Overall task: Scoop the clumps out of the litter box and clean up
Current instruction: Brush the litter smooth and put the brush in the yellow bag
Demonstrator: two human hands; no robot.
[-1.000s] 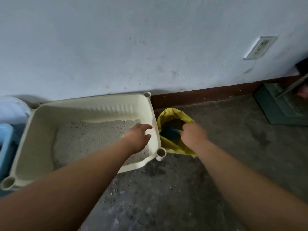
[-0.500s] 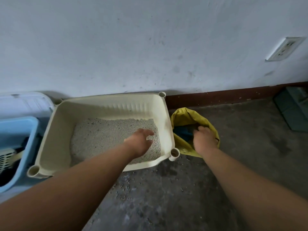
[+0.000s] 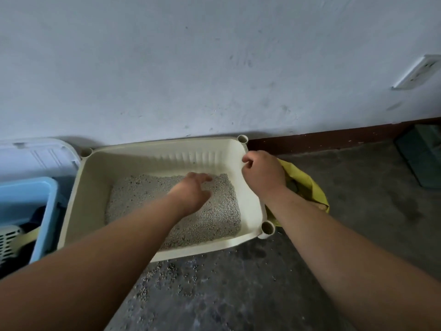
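Under the left grip [image 3: 191,189]: grey litter [image 3: 143,201] in a flat bed inside the cream box [image 3: 167,158]. Was held palm down and low over the right half of that bed, fingers loosely spread and released, with nothing in them. Could not tell whether it brushed the litter or only hovered. Looked placed so to feel through the litter for clumps, none of which showed on top.

At the right grip [image 3: 262,174]: the box's right rim, toward its far corner. Was half clenched, fingers curled in, thumb and forefinger right at the rim's edge. Could not tell whether it pinched the rim, carried some small thing or was empty. Seemed set there to steady the box.

Just right of the right grip, partly hidden behind its wrist: a yellow bag [image 3: 310,185], mouth up, touching the box's right side. Likely kept that near so clumps could go straight in.

Well left of the left grip: a blue bin [image 3: 26,185] with a pale slotted scoop [image 3: 7,240] lying in it, untouched. Nearer than both grips, on the floor [image 3: 346,259] in front of the box: spilled grains [image 3: 167,275], not yet swept. Judged the scooping barely begun, with the clean-up not started.
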